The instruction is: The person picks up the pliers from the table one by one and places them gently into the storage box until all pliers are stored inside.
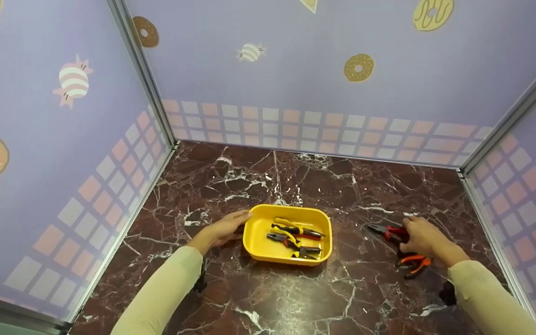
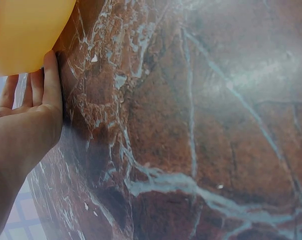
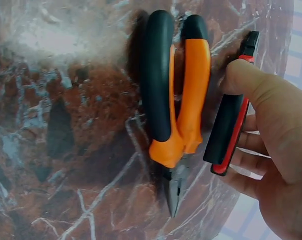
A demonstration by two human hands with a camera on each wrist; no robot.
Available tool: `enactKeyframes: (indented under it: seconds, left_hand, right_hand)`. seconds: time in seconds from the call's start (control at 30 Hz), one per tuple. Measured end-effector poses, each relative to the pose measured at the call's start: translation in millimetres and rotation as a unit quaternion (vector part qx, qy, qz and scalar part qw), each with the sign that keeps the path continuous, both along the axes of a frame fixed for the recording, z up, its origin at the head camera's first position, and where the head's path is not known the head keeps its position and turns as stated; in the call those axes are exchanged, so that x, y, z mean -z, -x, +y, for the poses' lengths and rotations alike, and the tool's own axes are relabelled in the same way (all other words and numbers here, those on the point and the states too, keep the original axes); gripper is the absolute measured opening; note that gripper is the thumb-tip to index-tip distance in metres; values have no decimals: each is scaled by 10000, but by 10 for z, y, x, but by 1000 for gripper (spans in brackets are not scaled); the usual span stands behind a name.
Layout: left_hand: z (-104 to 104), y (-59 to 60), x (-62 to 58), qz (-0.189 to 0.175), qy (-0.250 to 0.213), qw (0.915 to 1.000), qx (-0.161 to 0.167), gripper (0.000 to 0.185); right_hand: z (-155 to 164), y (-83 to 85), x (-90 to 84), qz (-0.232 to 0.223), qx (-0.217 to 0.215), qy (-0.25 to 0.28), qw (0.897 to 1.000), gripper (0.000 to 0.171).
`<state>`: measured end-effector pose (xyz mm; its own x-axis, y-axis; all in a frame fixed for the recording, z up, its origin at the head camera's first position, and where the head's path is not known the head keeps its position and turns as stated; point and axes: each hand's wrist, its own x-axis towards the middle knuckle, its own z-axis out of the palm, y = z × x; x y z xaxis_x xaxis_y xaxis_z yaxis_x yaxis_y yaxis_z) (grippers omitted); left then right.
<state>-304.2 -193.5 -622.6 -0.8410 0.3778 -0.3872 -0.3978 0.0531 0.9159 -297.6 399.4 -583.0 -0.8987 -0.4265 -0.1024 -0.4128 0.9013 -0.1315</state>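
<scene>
A yellow plastic tray (image 1: pixel 259 232) sits mid-table with several pliers (image 1: pixel 296 231) lying in it. My left hand (image 1: pixel 225 228) rests against the tray's left wall, and in the left wrist view its fingers (image 2: pixel 49 80) lie straight along the tray (image 2: pixel 25 35). My right hand (image 1: pixel 418 236) is at the right, over the red-and-black pliers (image 1: pixel 385 229) on the table. The right wrist view shows the thumb (image 3: pixel 251 87) on the red-and-black handle (image 3: pixel 230 127) and fingers curled under it. Orange-and-black pliers (image 3: pixel 178 100) lie shut beside it, also visible as orange handles (image 1: pixel 415 263) below the hand.
The dark red marble tabletop (image 1: pixel 268 298) is walled on three sides by lilac panels (image 1: pixel 40 163) with doughnut and candy prints. Metal corner posts (image 1: pixel 144 79) stand at the back corners. Bare marble lies in front of and behind the tray.
</scene>
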Motion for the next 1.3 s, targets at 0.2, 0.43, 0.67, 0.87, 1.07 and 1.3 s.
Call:
enactKeyframes:
  seconds: [0.2,0.43,0.67,0.87,1.07,1.3]
  left_hand:
    - [0,-10,-28,-34,77,10000,46,62]
    - [-2,-9,-36,-59,74,10000,27,64]
    - [3,-23,-59,-86,146,9999,-13,64]
    - [7,-19,-54,-59,53,10000,-5,58]
    - [16,-14,-55,-96,78,9999,-6,59]
    - [9,-1,-19,-7,172,9999,0,60]
  right_hand:
    - [-40,14,-29,145,-58,-189,9997,60]
    - [-97,24,-47,134,-108,-212,9996,62]
    - [-156,61,-100,9,-204,-12,9998,48]
    - [-210,73,-140,344,-284,26,9990,54]
    - [-285,64,-188,342,-278,119,9990,46]
    - [-396,68,-261,480,-343,324,9977,49]
